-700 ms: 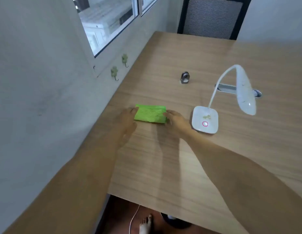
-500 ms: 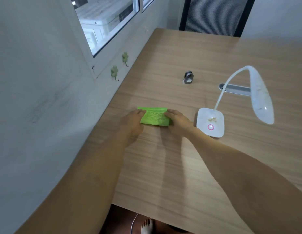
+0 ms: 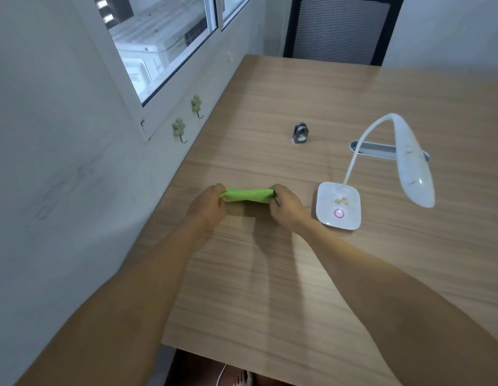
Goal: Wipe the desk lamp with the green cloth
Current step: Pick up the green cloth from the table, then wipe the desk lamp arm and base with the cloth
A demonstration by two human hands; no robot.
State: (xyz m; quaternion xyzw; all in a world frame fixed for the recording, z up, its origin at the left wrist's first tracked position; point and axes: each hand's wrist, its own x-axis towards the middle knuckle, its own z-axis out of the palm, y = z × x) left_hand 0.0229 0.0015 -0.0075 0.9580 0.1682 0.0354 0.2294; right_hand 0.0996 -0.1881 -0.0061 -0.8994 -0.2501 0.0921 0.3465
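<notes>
Head view: left hand [image 3: 207, 206] and right hand [image 3: 286, 204] each pinch an end of the folded green cloth [image 3: 249, 195] near the wooden bench's [image 3: 311, 274] left edge. White gooseneck desk lamp [image 3: 338, 208], crumb-speckled, looks unwiped; all wiping remains.

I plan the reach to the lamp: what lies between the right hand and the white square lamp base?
In the head view, only bare wooden desk separates the right hand from the white lamp base.
</notes>
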